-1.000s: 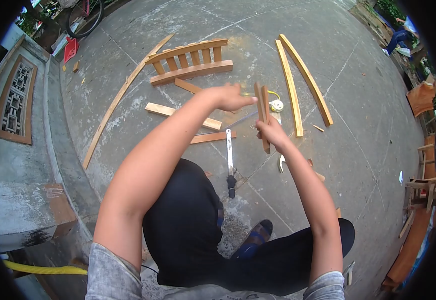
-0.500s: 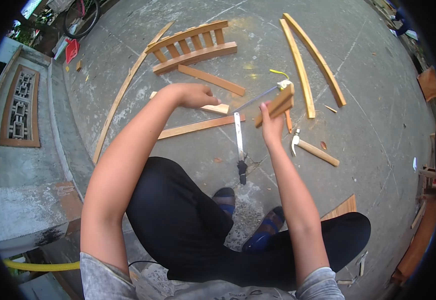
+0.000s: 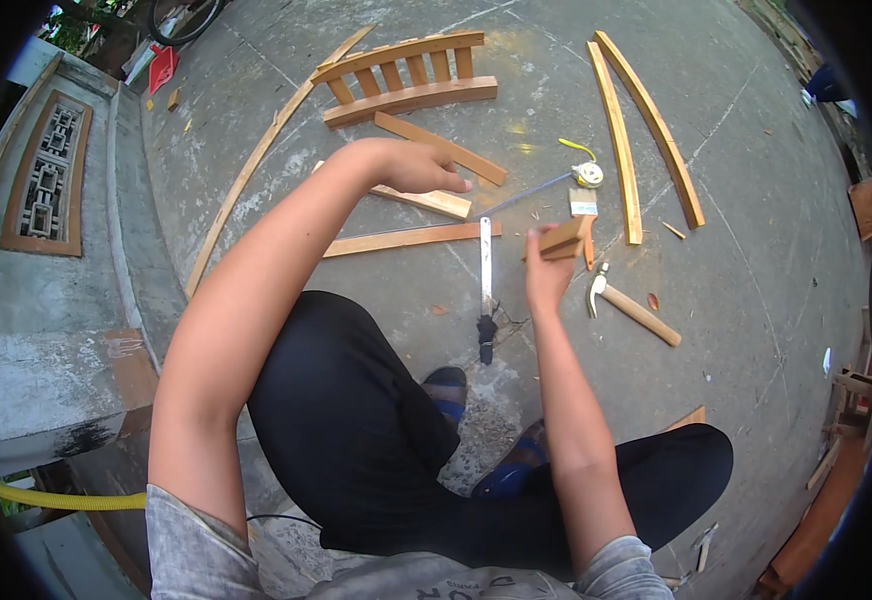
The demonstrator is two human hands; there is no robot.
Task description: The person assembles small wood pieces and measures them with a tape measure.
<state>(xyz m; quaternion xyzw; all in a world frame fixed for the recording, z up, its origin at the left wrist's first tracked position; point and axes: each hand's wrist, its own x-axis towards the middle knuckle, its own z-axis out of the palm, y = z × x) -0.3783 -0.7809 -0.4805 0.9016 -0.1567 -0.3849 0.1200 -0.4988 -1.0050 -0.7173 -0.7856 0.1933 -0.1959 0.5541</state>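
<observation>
My right hand (image 3: 548,277) grips short wooden pieces (image 3: 562,238), seemingly two held together, above the concrete floor. Under their far end lies a paintbrush (image 3: 583,208) with an orange handle. My left hand (image 3: 418,168) hovers over a pale wooden strip (image 3: 436,203), thumb and fingers apart, with nothing visible in it; some fingers are hidden. Beyond it rests a brown slat (image 3: 476,164). A tape measure (image 3: 588,175) has its blade drawn out toward the left hand. Nearer me are another long strip (image 3: 396,240) and a metal blade (image 3: 486,260) with a black-wrapped handle.
A claw hammer (image 3: 638,314) lies to the right. Farther off stand a slatted wooden frame (image 3: 411,97) and two curved wooden bars (image 3: 613,140). One long thin strip (image 3: 256,165) lies along the left, near a low wall (image 3: 56,390).
My right hand has come down toward me and turned the wooden pieces, uncovering the paintbrush. The left hand has shifted right and slightly away. The view has shifted a little.
</observation>
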